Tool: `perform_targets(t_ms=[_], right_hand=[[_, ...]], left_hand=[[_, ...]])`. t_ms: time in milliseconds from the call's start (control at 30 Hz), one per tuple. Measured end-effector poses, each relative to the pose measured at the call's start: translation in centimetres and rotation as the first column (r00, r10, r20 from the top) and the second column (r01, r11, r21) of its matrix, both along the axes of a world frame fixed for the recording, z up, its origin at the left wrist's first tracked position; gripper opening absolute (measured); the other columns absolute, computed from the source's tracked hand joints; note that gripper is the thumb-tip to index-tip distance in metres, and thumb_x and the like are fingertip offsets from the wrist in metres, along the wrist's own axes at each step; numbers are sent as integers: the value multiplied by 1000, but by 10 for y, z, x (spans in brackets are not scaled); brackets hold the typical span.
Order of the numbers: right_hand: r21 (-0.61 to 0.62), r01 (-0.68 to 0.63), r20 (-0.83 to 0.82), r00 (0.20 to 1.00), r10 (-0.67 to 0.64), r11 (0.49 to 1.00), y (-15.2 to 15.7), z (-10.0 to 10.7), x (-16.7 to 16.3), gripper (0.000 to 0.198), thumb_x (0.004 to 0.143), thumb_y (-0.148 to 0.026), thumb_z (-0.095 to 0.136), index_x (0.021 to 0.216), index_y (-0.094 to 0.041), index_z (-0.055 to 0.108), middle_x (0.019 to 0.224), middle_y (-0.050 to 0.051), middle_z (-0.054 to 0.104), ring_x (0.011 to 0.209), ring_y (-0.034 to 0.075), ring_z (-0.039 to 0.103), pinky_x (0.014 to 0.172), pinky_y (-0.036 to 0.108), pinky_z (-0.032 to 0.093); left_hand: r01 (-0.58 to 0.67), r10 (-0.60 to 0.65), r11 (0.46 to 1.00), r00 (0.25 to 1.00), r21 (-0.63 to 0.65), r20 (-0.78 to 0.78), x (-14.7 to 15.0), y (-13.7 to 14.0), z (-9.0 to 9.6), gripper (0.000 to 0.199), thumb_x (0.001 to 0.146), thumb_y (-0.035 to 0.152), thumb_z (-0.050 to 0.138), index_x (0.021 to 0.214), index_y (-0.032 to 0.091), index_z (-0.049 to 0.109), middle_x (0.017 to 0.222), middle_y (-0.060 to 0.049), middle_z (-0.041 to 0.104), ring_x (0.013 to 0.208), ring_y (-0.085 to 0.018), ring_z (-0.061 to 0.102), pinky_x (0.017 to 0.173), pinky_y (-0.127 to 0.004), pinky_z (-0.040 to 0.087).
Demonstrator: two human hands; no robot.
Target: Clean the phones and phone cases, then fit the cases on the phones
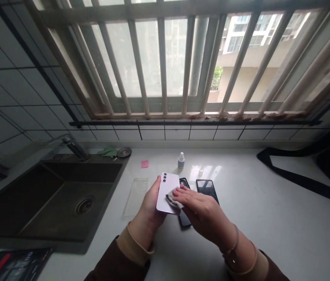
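Observation:
My left hand (150, 205) grips a pale lilac smartphone (168, 186) by its left side, its back and three camera lenses facing me. Pressed against the lower part of that back is a small grey cloth (174, 200), held under the fingers of my right hand (201, 208). Behind the phone lies a black phone case or phone (185, 219), partly covered by my right hand and the lilac phone. A dark smartphone (207, 190) rests on the counter to the right. On the left lies a clear phone case (135, 197).
A small white bottle (181, 161) stands behind the phone, near a pink sticky note (144, 164). At left is a dark sink (106, 203) with a faucet (75, 147), a green cloth (107, 152) and a drain strainer (124, 152). A black strap (293, 175) lies at right.

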State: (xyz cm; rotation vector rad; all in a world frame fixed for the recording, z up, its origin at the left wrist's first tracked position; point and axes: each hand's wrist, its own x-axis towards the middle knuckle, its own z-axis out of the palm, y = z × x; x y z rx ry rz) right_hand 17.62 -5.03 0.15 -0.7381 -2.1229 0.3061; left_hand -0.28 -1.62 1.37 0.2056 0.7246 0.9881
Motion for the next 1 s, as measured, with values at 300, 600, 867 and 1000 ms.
perform_targets(t_ms=[300,600,867,1000], right_hand=[[-469,112,-421,843,-334,876,-8,5,12,28,107,-31,59,124,-25,80,120,7,83,108,26,80,94,39,65],[-650,78,-442,771,-460,756,4,4,15,37,105,-52,61,112,-22,82,92,4,79,81,21,69,71,29,55],[-575,34,-493,783,-380,817,0,-4,11,31,106,-42,61,122,-25,81,121,7,82,113,27,76,94,37,62],[-427,185,-444,810,-383,885,-4,-5,7,31,106,-30,60,132,-27,77,136,8,76,128,29,72,109,43,60]], left_hand=[[146,-134,987,979,74,-152,-21,4,8,55,108,51,45,132,7,68,102,-21,80,75,-28,78,67,-33,61],[628,-623,767,778,134,-81,-22,-17,7,61,107,58,45,136,7,62,101,-27,79,82,-32,81,77,-38,63],[544,-543,835,839,86,-33,-21,-10,6,61,109,55,42,140,6,60,99,-26,79,78,-30,80,73,-36,63],[400,-399,917,916,6,-47,-16,-7,6,58,108,53,48,137,5,64,99,-22,79,77,-28,79,69,-33,63]])
